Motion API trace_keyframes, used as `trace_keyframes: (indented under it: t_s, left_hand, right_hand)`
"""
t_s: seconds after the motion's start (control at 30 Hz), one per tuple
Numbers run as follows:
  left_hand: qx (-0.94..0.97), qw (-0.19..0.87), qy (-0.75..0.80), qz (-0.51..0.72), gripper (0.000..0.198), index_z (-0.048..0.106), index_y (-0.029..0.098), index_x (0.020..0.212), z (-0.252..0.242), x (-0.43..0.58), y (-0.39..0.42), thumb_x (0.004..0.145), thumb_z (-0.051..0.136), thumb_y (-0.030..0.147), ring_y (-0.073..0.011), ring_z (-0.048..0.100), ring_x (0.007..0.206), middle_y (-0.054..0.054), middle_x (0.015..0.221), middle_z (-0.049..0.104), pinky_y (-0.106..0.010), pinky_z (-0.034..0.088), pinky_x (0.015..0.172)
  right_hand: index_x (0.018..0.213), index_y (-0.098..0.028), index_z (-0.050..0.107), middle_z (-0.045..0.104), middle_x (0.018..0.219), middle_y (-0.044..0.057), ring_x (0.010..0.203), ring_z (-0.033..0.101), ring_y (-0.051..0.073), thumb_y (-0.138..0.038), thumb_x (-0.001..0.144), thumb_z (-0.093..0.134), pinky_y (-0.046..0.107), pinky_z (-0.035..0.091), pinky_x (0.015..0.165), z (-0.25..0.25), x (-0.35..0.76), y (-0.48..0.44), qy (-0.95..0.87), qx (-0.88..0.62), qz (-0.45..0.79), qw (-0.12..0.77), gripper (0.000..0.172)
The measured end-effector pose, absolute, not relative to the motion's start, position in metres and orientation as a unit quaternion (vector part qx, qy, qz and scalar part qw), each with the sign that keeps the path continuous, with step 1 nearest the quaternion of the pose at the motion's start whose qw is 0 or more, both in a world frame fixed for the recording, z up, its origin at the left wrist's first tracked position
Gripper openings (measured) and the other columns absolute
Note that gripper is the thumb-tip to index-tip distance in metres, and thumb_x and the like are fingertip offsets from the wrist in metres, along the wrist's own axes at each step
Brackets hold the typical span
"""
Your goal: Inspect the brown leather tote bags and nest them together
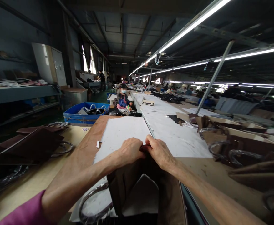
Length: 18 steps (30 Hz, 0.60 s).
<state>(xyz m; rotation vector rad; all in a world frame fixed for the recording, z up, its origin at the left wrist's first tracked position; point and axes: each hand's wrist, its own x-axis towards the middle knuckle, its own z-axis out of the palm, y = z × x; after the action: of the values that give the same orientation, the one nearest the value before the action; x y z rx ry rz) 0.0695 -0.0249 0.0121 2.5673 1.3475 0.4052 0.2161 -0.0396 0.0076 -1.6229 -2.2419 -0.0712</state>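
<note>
A dark brown handbag [171, 193] stands in front of me on the white-covered table, its mouth toward me and a pale lining or insert visible inside. My left hand [131, 151] pinches the bag's far upper edge. Close beside it, my right hand [159, 153] grips the same edge, thumb and fingers pressed together. The two hands almost meet at the top of the bag. A plastic-wrapped handle [90, 200] hangs out at the bag's left side. What the fingertips do inside the fold is hidden.
More brown bags with wrapped handles lie at the right [245, 147] and left [33, 143]. White sheets [125, 126] cover the tabletop ahead. A blue bin [85, 117] stands beyond the left corner. A masked person [122, 101] sits past the table's far end.
</note>
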Motion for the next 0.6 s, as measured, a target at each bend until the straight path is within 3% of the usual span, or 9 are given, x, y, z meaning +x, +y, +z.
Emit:
trace_keyframes:
  t_s: [0.07, 0.27, 0.4, 0.6]
  left_hand:
    - [0.876, 0.153, 0.427, 0.164, 0.025, 0.066, 0.016, 0.082, 0.008, 0.079, -0.012, 0.066, 0.053, 0.031, -0.022, 0.059, 0.069, -0.008, 0.076, 0.066, -0.028, 0.041, 0.06]
    - [0.87, 0.209, 0.397, 0.204, 0.028, 0.067, 0.016, 0.083, -0.001, 0.081, -0.004, 0.066, 0.045, 0.018, -0.0174, 0.058, 0.074, -0.003, 0.08, 0.068, -0.025, 0.043, 0.067]
    - [0.861, 0.261, 0.376, 0.22, 0.034, 0.067, 0.019, 0.089, -0.004, 0.081, -0.005, 0.063, 0.044, 0.018, -0.0166, 0.057, 0.075, 0.0, 0.079, 0.068, -0.024, 0.043, 0.068]
    - [0.86, 0.314, 0.345, 0.207, 0.038, 0.067, 0.017, 0.087, -0.005, 0.081, 0.001, 0.06, 0.041, 0.014, -0.0144, 0.055, 0.069, 0.002, 0.074, 0.066, -0.021, 0.041, 0.062]
  right_hand:
    - [0.086, -0.023, 0.044, 0.062, 0.074, -0.001, 0.07, 0.058, 0.015, -0.02, 0.078, 0.049, 0.023, 0.035, 0.06, 0.011, 0.219, -0.045, -0.794, -0.577, -0.005, 0.191, 0.01]
    - [0.112, -0.019, 0.039, 0.058, 0.104, 0.009, 0.095, 0.054, 0.025, -0.03, 0.063, 0.064, 0.031, 0.038, 0.073, 0.018, 0.245, -0.083, -0.696, -0.697, 0.052, 0.164, 0.056]
    - [0.113, -0.021, 0.039, 0.06, 0.1, 0.004, 0.084, 0.057, 0.018, -0.037, 0.068, 0.056, 0.028, 0.04, 0.071, 0.011, 0.254, -0.108, -0.649, -0.695, 0.207, 0.23, 0.051]
    - [0.097, -0.022, 0.055, 0.063, 0.083, -0.001, 0.077, 0.056, 0.016, -0.018, 0.066, 0.048, 0.025, 0.038, 0.066, 0.012, 0.262, -0.101, -0.693, -0.645, 0.232, 0.223, 0.033]
